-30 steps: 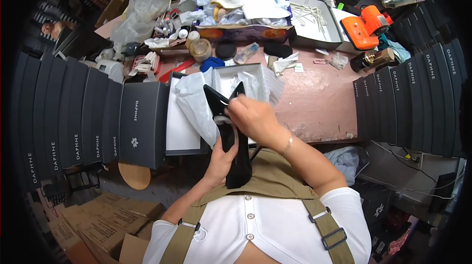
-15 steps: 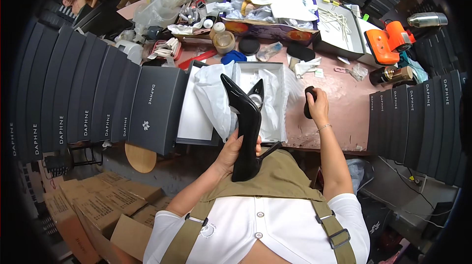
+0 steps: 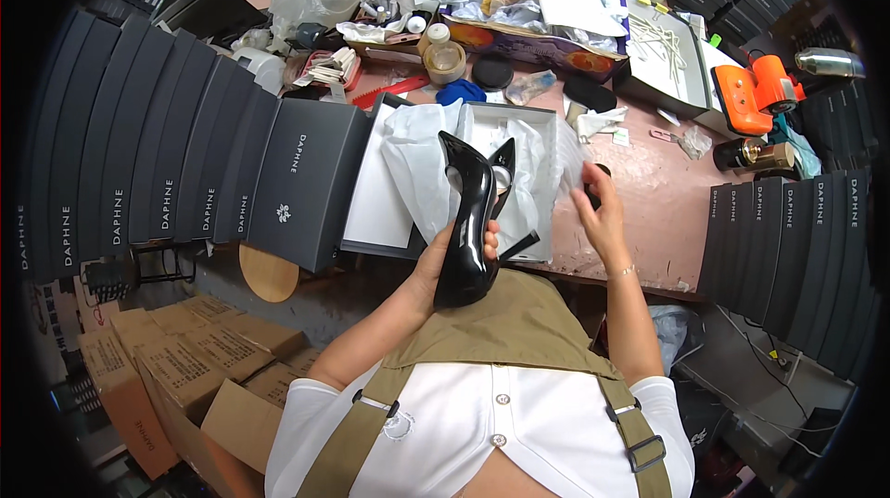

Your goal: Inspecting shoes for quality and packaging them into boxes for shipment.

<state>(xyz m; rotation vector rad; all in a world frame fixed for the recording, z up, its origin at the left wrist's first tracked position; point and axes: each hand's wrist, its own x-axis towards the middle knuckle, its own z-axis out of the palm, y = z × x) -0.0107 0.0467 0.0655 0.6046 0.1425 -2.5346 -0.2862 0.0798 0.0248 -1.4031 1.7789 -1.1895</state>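
My left hand (image 3: 443, 252) grips a glossy black high-heeled shoe (image 3: 471, 210), its pointed toe facing away and its thin heel sticking out to the right. Behind it, a matching black shoe (image 3: 503, 166) lies with white tissue paper (image 3: 530, 178) in the opened shoebox (image 3: 554, 238). To the right of that box, my right hand (image 3: 603, 215) is closed around a dark oval pad (image 3: 603, 170), mostly hidden by the fingers. Crumpled white tissue (image 3: 417, 146) covers part of the box's left side.
Dark grey shoeboxes (image 3: 185, 146) line the left, and another row (image 3: 783, 238) stands at the right. Across the back are a carton of tissue (image 3: 538, 42), jars (image 3: 445, 60), a tray of white sticks (image 3: 663, 44) and an orange tool (image 3: 756, 95). Brown cartons (image 3: 195, 359) sit lower left.
The shoe in my left hand has turned more upright, showing its glossy side. My right hand has turned with the dark pad, which is now mostly covered. The whole view has shifted slightly.
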